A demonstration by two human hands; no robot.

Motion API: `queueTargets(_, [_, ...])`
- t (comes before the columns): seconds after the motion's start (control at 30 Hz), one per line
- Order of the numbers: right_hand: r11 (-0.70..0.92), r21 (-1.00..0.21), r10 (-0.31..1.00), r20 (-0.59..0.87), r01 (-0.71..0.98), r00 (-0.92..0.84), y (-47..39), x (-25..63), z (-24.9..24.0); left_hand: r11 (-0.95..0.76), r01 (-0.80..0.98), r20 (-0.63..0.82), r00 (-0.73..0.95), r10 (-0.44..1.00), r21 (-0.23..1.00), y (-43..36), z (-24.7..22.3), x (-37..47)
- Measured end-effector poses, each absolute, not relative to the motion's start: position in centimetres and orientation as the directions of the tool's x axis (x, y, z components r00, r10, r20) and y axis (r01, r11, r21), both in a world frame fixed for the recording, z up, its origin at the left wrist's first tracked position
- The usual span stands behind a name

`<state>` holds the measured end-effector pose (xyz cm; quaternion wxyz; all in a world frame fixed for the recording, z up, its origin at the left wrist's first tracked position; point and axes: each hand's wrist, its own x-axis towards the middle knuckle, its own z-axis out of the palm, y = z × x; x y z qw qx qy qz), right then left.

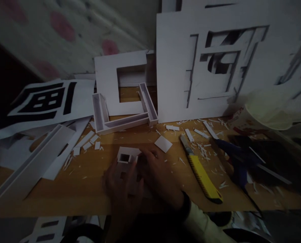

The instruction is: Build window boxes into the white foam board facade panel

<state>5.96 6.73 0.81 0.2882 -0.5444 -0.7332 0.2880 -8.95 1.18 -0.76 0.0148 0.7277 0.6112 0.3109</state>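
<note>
both hands press on a small white foam-board piece (127, 156) with a square cut-out, lying flat on the wooden tabletop (64, 189) near its front edge. left hand (121, 184) lies flat over the near part of the piece, fingers (133, 168) spread and extended, pinning rather than gripping. right hand (157, 172) comes in from the right, fingers curled down onto the piece's right side beside the cut-out; dim and blurred, cannot tell if it pinches an edge or a small strip.

step in hand looks like fitting or pressing a part on the small piece, holding it steady. the next move likely calls for keeping the left hand firm while the right adjusts the edge carefully, since foam board dents easily.

yellow utility knife (201, 172) lies just right of the right hand, untouched. loose white square offcut (163, 143) just beyond the fingers. a u-shaped foam channel frame (125, 118) sits further back, a large cut-out board (203, 67) leans behind, and a printed character sheet (46, 101) lies at left. scraps are scattered about.
</note>
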Motion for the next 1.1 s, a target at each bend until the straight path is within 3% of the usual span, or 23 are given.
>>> queueTargets(0.3, [0.207,-0.789,0.973,0.106,0.578,-0.203,6.7,5.9,0.8,-0.289,0.895,0.460,0.110,0.881,0.341,1.2,-1.2,-9.1])
queueTargets(0.67, [0.212,-0.748,0.972,0.092,0.629,-0.218,6.6,5.9,1.4,-0.293,0.889,0.480,0.098,0.872,0.351,1.5,-1.0,-9.2])
queueTargets(1.1, [0.280,-0.792,0.959,0.212,0.542,-0.186,6.5,5.9,0.5,-0.252,0.892,0.442,0.067,0.895,0.375,1.4,-1.1,-8.9])
